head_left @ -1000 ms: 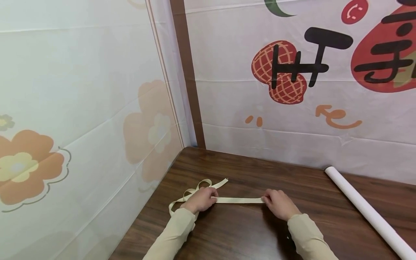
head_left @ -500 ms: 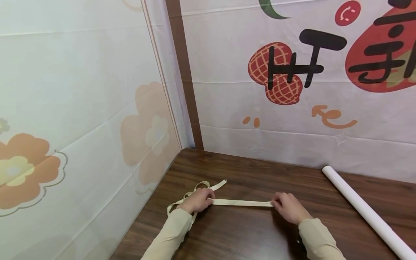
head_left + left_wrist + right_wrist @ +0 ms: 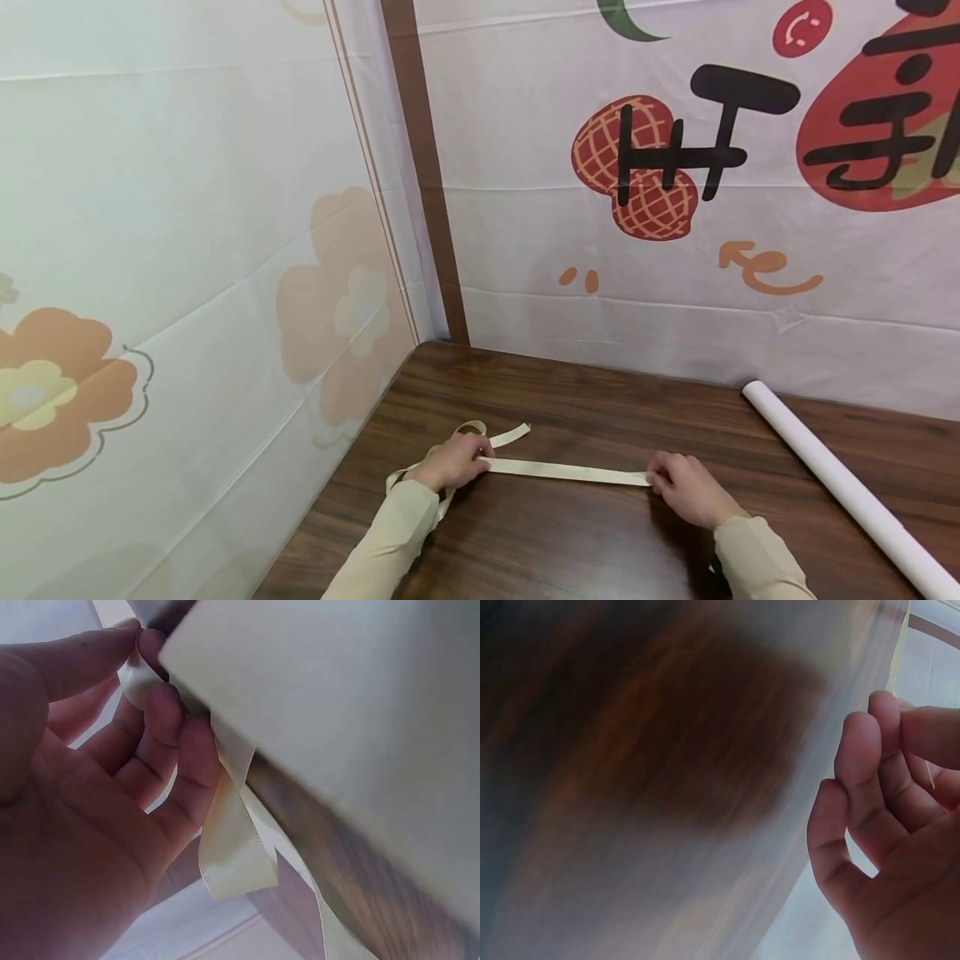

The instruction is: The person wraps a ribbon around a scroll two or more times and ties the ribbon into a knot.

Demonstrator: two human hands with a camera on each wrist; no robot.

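A cream ribbon runs nearly straight between the two hands, low over the dark wooden table. My left hand pinches it between thumb and fingers; in the left wrist view, loops of the ribbon hang down past the curled fingers. More loops and one loose end lie around and behind that hand. At the right, my right hand pinches the ribbon's other part with thumb and forefinger. The right wrist view shows the thumb against the forefinger of the right hand, with the other fingers loosely bent.
A long white roll lies slantwise on the right side of the table. Printed cloth walls stand behind the table and along its left edge. Cream sleeves cover both forearms.
My right hand has moved to the right and slightly nearer, so the stretch of ribbon between the hands is longer. The left hand has barely moved; the loose end behind it has shifted a little.
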